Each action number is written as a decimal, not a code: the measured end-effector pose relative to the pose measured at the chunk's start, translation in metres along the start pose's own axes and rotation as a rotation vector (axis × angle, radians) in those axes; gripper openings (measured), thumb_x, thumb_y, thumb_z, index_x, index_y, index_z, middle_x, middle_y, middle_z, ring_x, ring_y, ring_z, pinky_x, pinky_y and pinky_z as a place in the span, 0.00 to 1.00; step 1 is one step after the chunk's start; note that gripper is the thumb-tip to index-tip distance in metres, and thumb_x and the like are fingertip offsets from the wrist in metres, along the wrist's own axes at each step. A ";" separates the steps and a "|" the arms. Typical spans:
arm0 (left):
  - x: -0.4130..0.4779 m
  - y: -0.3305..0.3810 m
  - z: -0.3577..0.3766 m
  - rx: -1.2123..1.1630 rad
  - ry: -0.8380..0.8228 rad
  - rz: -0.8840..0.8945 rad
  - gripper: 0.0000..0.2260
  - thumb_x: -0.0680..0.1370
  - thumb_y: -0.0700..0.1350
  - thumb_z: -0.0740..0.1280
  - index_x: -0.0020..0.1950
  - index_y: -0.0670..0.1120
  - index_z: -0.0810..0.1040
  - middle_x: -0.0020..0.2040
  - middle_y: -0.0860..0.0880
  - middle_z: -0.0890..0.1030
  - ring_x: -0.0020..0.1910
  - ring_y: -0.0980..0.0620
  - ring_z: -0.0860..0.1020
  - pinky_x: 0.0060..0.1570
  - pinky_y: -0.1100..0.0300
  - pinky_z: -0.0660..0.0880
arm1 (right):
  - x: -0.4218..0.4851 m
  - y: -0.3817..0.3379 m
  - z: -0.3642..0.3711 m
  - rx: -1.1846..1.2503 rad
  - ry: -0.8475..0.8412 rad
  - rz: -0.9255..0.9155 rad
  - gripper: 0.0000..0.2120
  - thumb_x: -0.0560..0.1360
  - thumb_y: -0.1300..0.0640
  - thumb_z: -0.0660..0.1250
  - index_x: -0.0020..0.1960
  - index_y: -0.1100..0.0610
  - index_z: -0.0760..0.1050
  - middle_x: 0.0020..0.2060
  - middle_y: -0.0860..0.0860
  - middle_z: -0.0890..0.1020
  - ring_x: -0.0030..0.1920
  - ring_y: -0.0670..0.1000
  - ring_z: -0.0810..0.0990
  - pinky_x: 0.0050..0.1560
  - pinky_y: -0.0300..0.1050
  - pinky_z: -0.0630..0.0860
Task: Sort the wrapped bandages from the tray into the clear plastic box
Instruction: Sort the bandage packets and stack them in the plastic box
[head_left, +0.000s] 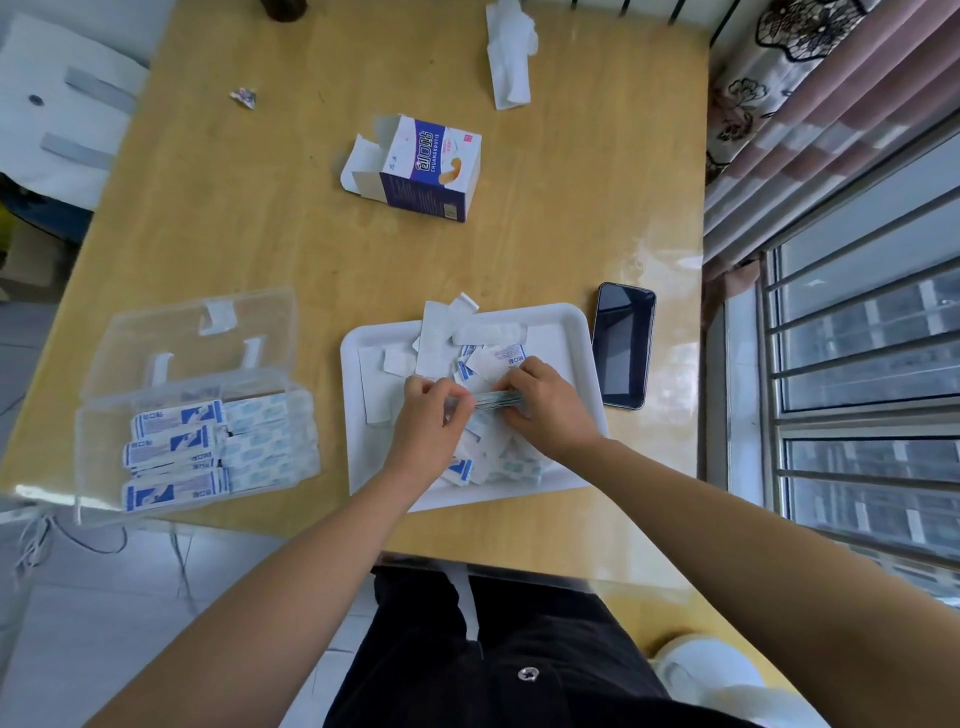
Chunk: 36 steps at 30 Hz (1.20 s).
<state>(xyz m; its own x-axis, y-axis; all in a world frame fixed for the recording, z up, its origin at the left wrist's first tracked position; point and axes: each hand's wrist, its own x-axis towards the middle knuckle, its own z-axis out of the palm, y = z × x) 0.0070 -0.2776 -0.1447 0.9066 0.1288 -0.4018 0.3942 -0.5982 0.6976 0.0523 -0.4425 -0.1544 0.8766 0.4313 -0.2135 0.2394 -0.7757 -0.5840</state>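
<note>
Head view: light wood table (260, 234) with a glossy top, barred window (857, 415) and floral curtain (805, 104) along its right side. White tray (566, 322) near the front edge, loose wrapped bandages (483, 364) heaped in it. Left hand (428, 410) and right hand (540, 400) each pinch one end of a thin bandage stack (491, 399) over the tray, fingers curled. Clear plastic box (104, 441) left of tray, lid up, bandage rows inside. Phone (623, 345) just right of tray; opened bandage carton (426, 166) farther back.
</note>
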 end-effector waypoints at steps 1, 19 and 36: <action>0.000 -0.001 0.001 0.002 0.000 -0.008 0.08 0.80 0.46 0.64 0.55 0.44 0.78 0.53 0.48 0.66 0.40 0.52 0.74 0.53 0.57 0.74 | -0.001 0.001 -0.001 0.002 -0.005 0.000 0.06 0.72 0.62 0.69 0.48 0.61 0.77 0.46 0.56 0.75 0.44 0.57 0.75 0.38 0.46 0.69; -0.011 0.024 -0.046 0.047 -0.091 0.034 0.09 0.80 0.44 0.58 0.60 0.46 0.67 0.33 0.52 0.72 0.31 0.51 0.72 0.33 0.55 0.69 | 0.001 -0.047 -0.039 0.302 -0.131 0.039 0.06 0.77 0.62 0.60 0.53 0.57 0.72 0.31 0.47 0.73 0.27 0.43 0.68 0.29 0.34 0.63; -0.045 -0.027 -0.140 -0.026 0.198 0.092 0.14 0.82 0.50 0.57 0.65 0.48 0.71 0.54 0.49 0.78 0.51 0.50 0.76 0.49 0.55 0.72 | 0.019 -0.154 -0.007 0.545 -0.082 0.002 0.09 0.82 0.55 0.57 0.47 0.59 0.72 0.34 0.50 0.72 0.35 0.49 0.68 0.37 0.43 0.67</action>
<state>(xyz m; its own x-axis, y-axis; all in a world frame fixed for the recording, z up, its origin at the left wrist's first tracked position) -0.0237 -0.1562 -0.0621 0.9498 0.2288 -0.2133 0.3098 -0.5947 0.7419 0.0348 -0.3180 -0.0633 0.8361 0.4818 -0.2624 -0.0318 -0.4350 -0.8999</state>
